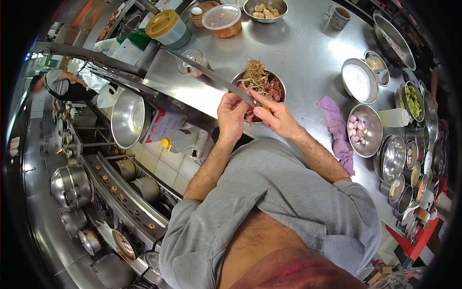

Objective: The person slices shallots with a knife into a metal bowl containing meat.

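My right hand [279, 118] is closed around the handle of a long knife [211, 74], whose blade points up and left across the table. My left hand [232, 115] is pinched close beside the blade near the handle; whatever is between its fingers is too small to make out. Just beyond both hands, partly hidden by them, stands a metal bowl [285, 91]. Pinkish-red meat pieces [275, 90] fill it, with a heap of thin, tan root-like strands [257, 74] on top.
On the right are a purple cloth [334, 127], a bowl of peeled shallots [357, 131], a bowl of white powder [358, 81] and a squeeze bottle [393, 118]. A glass jar [192, 62] stands under the knife's tip. Stoves line the left; a person [65, 82] stands farther off.
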A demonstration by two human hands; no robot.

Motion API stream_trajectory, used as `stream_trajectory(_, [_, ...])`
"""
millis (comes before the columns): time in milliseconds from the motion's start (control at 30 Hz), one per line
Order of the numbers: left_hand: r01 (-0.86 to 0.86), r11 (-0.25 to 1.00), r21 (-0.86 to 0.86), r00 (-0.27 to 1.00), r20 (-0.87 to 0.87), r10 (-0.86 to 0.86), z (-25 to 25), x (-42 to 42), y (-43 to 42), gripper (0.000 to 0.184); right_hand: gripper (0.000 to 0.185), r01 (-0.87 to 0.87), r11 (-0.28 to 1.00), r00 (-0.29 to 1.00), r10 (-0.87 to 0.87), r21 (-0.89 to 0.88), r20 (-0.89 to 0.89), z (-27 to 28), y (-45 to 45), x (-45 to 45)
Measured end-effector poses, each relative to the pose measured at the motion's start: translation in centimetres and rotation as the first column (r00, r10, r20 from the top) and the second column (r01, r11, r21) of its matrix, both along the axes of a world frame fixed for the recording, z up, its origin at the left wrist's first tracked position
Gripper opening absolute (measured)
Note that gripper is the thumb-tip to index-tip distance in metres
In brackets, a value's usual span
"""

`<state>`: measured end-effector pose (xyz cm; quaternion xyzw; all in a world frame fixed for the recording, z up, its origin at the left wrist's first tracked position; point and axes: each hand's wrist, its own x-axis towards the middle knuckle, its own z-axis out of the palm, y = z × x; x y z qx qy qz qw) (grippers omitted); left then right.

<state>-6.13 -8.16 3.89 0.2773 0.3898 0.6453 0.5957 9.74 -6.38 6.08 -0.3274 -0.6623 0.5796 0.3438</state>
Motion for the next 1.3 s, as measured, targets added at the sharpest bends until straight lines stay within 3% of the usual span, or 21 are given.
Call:
stream_trajectory(133, [-0.035,0.998,0.06,0.998,0.053,0.032,-0.1,0.2,0.0,0.019,0.048,0.011,0.993,0.997,-0.02,-0.118,-0.079,-0.1,0.2,0.1])
stream_trajectory(200, [-0.006,0.998,0.061,0.997,0.083,0.0,0.0,0.2,0.3,0.018,0.047,-0.041,0.933,0.993,-0.001,-0.357,-0.116,0.3,0.2,0.5])
stream_trajectory(233, [0.015,0.999,0.038,0.995,0.1,-0.019,0.1,0.2,0.4,0.019,0.047,-0.035,0.933,0.993,-0.007,-0.358,-0.114,0.2,0.3,0.7])
stream_trajectory(300, [0.031,0.999,0.016,0.992,0.118,-0.033,0.1,0.1,0.5,0.02,0.05,-0.115,0.853,0.948,-0.058,-0.508,-0.312,0.1,0.4,0.7])
stream_trajectory(333, [0.04,0.999,0.008,0.99,0.135,-0.04,0.0,0.0,0.5,0.02,0.05,-0.119,0.854,0.949,-0.053,-0.507,-0.312,0.1,0.5,0.7])
stream_trajectory(500, [0.017,1.0,0.014,0.987,0.162,-0.019,0.3,0.1,0.4,0.02,0.06,-0.089,0.965,0.994,0.069,-0.245,-0.088,-0.1,1.2,0.8])
stream_trajectory(833, [0.086,0.996,0.005,0.986,0.144,-0.085,-0.4,-0.7,0.4,0.017,0.062,-0.168,0.959,0.985,0.175,-0.227,0.009,0.7,1.8,1.5])
stream_trajectory(933, [0.059,0.998,0.006,0.992,0.114,-0.059,-0.4,-0.3,0.2,0.016,0.057,-0.109,0.986,0.993,0.113,-0.127,0.022,0.7,1.5,1.1])
stream_trajectory(1133, [0.049,0.999,-0.006,0.995,0.089,-0.048,0.4,0.1,0.0,0.016,0.052,0.063,0.929,0.992,-0.097,0.364,0.076,-2.0,1.3,0.2])
stream_trajectory(1233, [0.061,0.998,-0.02,0.997,0.041,-0.06,0.3,0.0,0.0,0.019,0.051,0.089,0.909,0.995,-0.098,0.408,0.001,-2.3,1.4,0.2])
stream_trajectory(1267, [0.062,0.998,-0.032,0.998,0.011,-0.062,0.3,0.0,-0.1,0.022,0.048,0.017,0.999,0.996,-0.012,0.049,-0.086,-1.5,1.3,0.6])
stream_trajectory(1300, [0.063,0.998,-0.032,0.998,0.01,-0.062,0.2,-0.3,0.0,0.022,0.046,-0.097,0.947,0.98,0.036,-0.305,-0.197,-0.9,1.2,1.0])
